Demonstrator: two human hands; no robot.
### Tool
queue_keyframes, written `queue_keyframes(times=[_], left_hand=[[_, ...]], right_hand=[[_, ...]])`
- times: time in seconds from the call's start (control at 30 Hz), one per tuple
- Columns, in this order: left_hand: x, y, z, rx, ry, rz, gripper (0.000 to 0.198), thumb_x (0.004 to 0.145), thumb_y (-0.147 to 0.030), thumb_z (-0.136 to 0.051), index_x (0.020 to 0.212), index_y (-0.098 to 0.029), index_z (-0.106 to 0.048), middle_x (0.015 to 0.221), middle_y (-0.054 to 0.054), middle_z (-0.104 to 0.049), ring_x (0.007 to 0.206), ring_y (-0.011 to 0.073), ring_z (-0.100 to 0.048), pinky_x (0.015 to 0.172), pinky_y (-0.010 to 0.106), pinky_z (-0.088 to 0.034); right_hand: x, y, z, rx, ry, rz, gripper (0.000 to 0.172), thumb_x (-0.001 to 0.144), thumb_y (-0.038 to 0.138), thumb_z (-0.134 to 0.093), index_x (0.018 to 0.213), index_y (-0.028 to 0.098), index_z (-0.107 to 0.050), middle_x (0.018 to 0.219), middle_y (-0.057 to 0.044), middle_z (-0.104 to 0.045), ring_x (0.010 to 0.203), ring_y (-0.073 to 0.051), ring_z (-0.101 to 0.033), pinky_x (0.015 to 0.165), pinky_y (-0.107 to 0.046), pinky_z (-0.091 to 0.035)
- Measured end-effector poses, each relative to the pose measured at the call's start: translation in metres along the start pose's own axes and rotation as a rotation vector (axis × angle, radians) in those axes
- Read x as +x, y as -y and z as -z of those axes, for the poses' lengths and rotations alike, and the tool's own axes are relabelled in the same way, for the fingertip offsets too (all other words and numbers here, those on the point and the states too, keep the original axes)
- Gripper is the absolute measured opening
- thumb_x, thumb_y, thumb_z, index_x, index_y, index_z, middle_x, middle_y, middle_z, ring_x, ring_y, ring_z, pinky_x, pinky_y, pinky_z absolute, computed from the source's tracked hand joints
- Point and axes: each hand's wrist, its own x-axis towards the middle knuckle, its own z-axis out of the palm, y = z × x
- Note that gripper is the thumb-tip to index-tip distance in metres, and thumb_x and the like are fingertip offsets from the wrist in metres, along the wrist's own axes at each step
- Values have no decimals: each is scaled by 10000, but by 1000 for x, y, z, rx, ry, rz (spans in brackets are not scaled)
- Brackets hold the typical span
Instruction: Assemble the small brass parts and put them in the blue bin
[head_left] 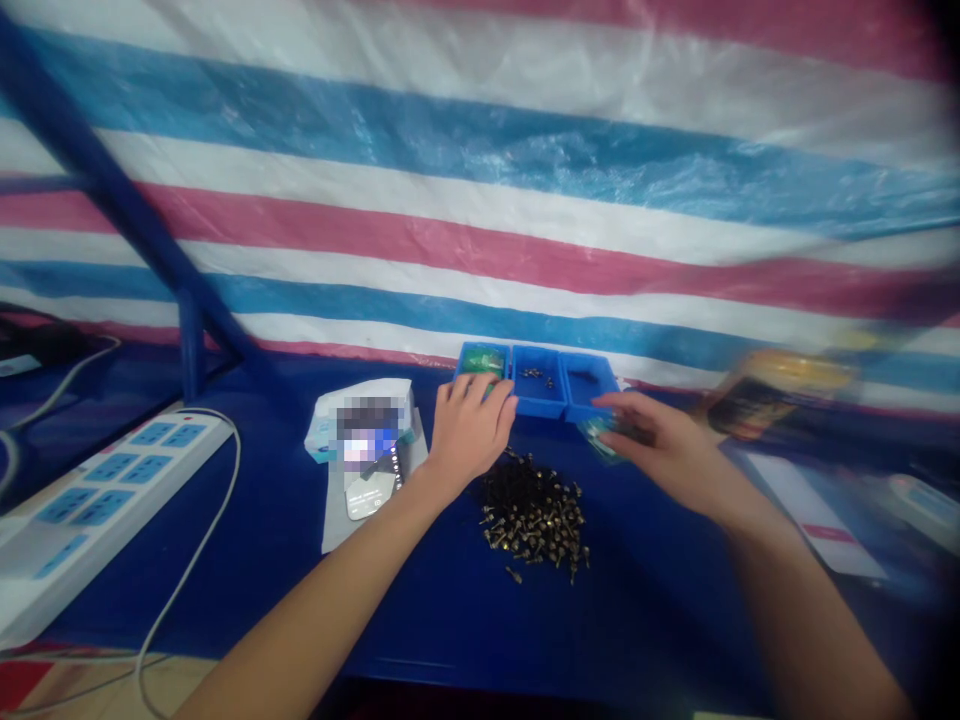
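My left hand [474, 425] rests at the front edge of the left blue bin [459, 362], fingers stretched forward and bent a little over it. Nothing shows in its grasp. Green plastic packets [482, 358] lie inside that bin. My right hand [664, 440] is closed, thumb and fingers pinching a small clear-green plastic bag [600, 440] just in front of the right blue bin [589, 408]; blur hides the bag's contents. Between and below both hands spreads a pile of small dark and brass-coloured screw-like parts [534, 510].
A middle blue bin [538, 406] holds a few small metal pieces. On the left are a white power strip [112, 500] with a cable, a tissue pack [322, 425] and a phone-like device [367, 497]. A blurred yellow-lidded jar [780, 395] and white box [814, 515] stand right.
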Motion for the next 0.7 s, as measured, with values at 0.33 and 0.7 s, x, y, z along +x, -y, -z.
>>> queue_keyframes(times=[0.33, 0.7], left_hand=[[-16, -17, -10, -919, 284, 232, 402, 967, -481, -424, 754, -163, -547, 675, -16, -566, 595, 113, -507, 586, 235, -367], [-20, -24, -5, -1070, 208, 256, 387, 955, -432, -479, 686, -154, -488, 618, -26, -476, 581, 103, -447, 571, 236, -338]], right_hand=[[34, 4, -85, 634, -262, 4, 317, 780, 371, -731, 1055, 246, -634, 848, -2, -629, 753, -157, -580, 708, -303, -502], [8, 5, -95, 426, -209, -6, 436, 945, 524, -475, 674, 185, -511, 630, 13, -518, 606, -133, -483, 588, -260, -389]])
